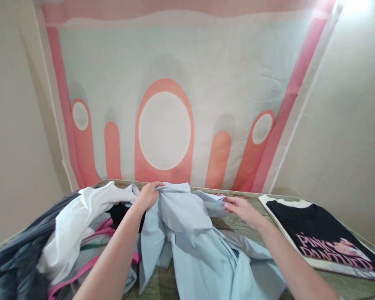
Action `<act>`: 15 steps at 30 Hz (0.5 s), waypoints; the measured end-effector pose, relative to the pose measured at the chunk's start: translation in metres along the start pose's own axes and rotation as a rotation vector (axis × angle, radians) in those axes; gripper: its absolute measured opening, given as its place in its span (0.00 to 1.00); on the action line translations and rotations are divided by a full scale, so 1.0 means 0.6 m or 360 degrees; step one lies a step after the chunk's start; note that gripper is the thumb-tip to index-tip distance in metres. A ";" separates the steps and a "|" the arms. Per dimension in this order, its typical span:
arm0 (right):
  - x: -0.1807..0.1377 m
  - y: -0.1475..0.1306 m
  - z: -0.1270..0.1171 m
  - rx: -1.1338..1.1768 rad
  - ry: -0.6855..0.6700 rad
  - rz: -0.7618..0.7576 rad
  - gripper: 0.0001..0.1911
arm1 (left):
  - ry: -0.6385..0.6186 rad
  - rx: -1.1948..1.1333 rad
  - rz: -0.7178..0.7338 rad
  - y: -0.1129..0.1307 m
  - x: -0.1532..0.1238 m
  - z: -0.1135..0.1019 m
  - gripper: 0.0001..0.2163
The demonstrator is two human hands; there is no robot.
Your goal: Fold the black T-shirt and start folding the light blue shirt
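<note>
A light blue collared shirt lies rumpled across the middle of the table, its lower part running out of view at the bottom. My left hand is closed on the shirt's upper left side, near the collar. At the upper right, my right hand pinches the edge of the same shirt between thumb and fingers. Between the hands the cloth is partly lifted and creased, and one sleeve hangs down on the left.
Left of the shirt is a loose heap of clothes with a white garment, a dark garment and pink-trimmed grey cloth. On the right lie folded shirts, a black printed T-shirt on top. A patterned backdrop hangs behind the table.
</note>
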State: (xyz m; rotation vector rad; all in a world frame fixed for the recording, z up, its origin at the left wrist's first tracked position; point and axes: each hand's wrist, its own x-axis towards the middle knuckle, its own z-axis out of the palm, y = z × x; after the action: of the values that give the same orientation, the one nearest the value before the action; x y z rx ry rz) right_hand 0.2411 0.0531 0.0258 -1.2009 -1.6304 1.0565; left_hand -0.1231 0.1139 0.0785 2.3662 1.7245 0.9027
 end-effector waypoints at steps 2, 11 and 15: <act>0.002 -0.002 -0.043 0.0284 0.0252 0.0043 0.16 | 0.0180 -0.0028 0.0002 0.000 0.002 -0.003 0.17; -0.010 0.040 -0.198 0.0716 0.1303 -0.0145 0.24 | 0.0236 0.0259 0.0036 -0.011 -0.001 0.018 0.19; -0.013 0.067 -0.200 0.0029 0.1377 0.0259 0.34 | -0.0150 0.0492 -0.0089 0.013 -0.014 0.042 0.28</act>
State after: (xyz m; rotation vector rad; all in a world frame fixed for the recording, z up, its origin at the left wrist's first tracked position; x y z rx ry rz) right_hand 0.3668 0.0711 0.0232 -1.5093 -0.8555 0.5032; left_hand -0.1057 0.1106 0.0571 2.4775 2.0063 0.5396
